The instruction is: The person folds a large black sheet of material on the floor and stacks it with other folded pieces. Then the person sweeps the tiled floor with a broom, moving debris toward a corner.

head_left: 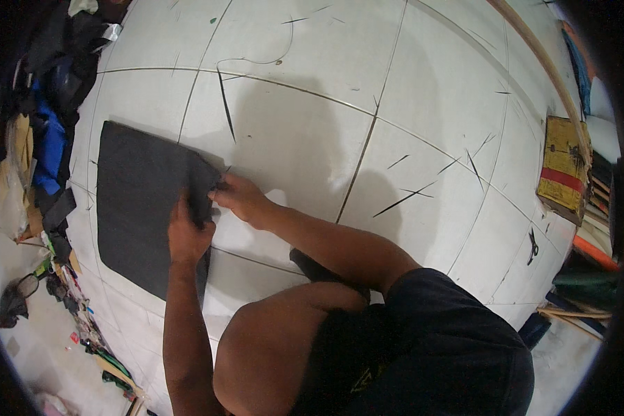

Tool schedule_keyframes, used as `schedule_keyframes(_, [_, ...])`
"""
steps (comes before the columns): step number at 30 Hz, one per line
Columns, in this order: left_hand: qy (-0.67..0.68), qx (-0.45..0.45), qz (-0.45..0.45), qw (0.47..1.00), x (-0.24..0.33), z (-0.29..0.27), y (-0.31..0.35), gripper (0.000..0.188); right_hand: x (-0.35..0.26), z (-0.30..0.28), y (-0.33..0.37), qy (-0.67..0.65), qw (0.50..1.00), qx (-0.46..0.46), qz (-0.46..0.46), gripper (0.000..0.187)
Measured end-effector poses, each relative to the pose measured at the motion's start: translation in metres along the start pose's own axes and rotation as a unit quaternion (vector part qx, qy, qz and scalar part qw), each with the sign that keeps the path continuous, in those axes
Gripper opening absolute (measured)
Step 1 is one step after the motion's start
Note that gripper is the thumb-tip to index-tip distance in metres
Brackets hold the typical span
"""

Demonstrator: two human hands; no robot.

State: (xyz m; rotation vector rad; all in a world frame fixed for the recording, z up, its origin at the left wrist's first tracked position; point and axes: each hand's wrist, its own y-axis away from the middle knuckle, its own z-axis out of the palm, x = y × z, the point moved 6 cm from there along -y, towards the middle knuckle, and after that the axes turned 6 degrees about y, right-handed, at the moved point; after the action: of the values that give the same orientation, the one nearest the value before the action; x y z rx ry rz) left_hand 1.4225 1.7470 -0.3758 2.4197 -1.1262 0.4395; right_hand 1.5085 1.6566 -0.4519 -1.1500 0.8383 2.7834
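A dark grey, roughly rectangular piece of fabric [135, 201] lies on the white tiled floor at the left. Its right edge is lifted a little where both hands work at it. My left hand [191, 234] grips the fabric near this edge, thumb and fingers closing on a raised part. Just beyond it, my right hand [244, 200] pinches the edge close to the far right corner; its fingertips are partly hidden, and I cannot make out whether they hold anything else small.
Thin dark scraps [403, 199] and a long dark strip [226, 104] lie scattered on the tiles. Small scissors [533, 247] rest at the right, below a yellow box [564, 166] with a red band. Heaped cloth [48, 149] and clutter line the left side. My bent knee [270, 347] is close by.
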Motion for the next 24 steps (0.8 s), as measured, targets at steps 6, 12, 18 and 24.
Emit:
schedule_keyframes(6, [0.279, -0.030, -0.098, 0.955, -0.021, -0.015, 0.003, 0.063, -0.013, 0.027, -0.008, 0.108, 0.985, 0.021, -0.131, 0.039])
schedule_keyframes(12, [0.355, -0.007, -0.122, 0.927, -0.007, -0.034, -0.017, 0.063, -0.009, 0.031, -0.018, 0.262, 0.943, 0.064, -0.195, 0.045])
schedule_keyframes(18, [0.255, 0.041, -0.123, 0.958, 0.011, -0.049, -0.018, 0.068, -0.010, 0.035, -0.013, 0.295, 0.934, 0.077, -0.187, 0.056])
schedule_keyframes(24, [0.306, 0.026, -0.099, 0.946, -0.011, -0.057, -0.019, 0.065, -0.025, 0.043, -0.001, 0.368, 0.903, 0.086, -0.205, 0.064])
